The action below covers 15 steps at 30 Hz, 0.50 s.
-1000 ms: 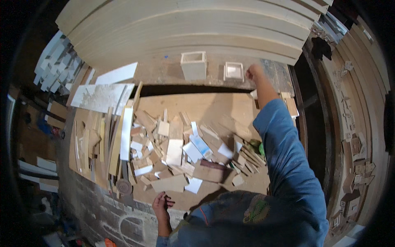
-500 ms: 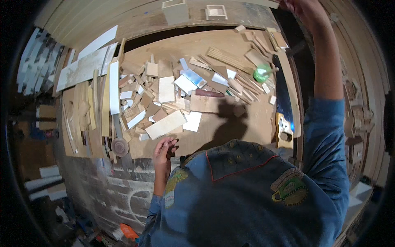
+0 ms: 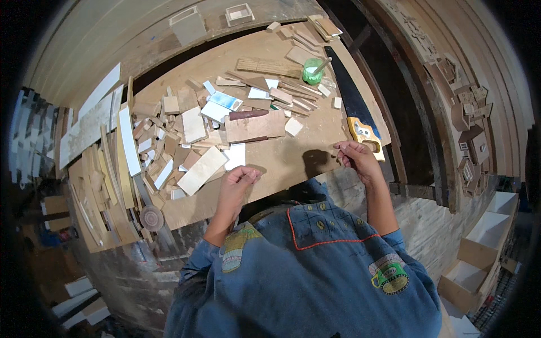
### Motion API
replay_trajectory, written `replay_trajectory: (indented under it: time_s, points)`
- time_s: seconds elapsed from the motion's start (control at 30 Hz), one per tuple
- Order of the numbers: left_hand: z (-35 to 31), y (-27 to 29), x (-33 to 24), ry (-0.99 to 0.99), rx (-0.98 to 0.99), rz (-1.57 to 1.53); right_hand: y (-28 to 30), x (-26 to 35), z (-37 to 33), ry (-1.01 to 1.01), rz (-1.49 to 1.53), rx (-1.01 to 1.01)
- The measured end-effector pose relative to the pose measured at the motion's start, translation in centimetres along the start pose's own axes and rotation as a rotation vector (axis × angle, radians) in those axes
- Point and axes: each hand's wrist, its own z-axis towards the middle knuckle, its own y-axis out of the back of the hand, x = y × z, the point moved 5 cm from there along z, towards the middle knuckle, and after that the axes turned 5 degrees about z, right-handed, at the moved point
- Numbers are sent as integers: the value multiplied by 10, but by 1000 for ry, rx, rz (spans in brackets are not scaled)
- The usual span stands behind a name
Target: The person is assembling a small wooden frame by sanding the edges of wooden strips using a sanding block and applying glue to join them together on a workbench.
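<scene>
My left hand (image 3: 239, 183) is over the bench's near edge, fingers curled and thumb pressed to them, with nothing visible in it. Beside it lie a pale rectangular wood block (image 3: 202, 170) and a white piece (image 3: 234, 156). My right hand (image 3: 360, 160) is raised just left of the handsaw (image 3: 362, 133), its fingers bent toward the thumb in a pinch. Whether something small is in that pinch, I cannot make out. Farther off, a wooden board (image 3: 256, 127) lies with a dark reddish-brown strip (image 3: 248, 114) along its far edge.
Many wood offcuts (image 3: 169, 147) cover the left and middle of the workbench (image 3: 293, 163). A green container (image 3: 311, 72) with a stick stands near the saw blade. Two small boxes (image 3: 188, 26) sit at the back. A round wooden disc (image 3: 151, 218) lies at the near left.
My right hand has come down from the far upper right to the bench's near edge by the saw. My left hand has shifted slightly right. The whole view has turned.
</scene>
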Motion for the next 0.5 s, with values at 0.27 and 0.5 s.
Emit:
replay_trajectory:
  time_s: [0.27, 0.5]
  points:
    - [15, 6, -13, -54, -243, 150, 33, 39, 61, 353, -209, -100]
    - [24, -11, -28, -55, -425, -193, -21, 111, 137, 688, -604, -125]
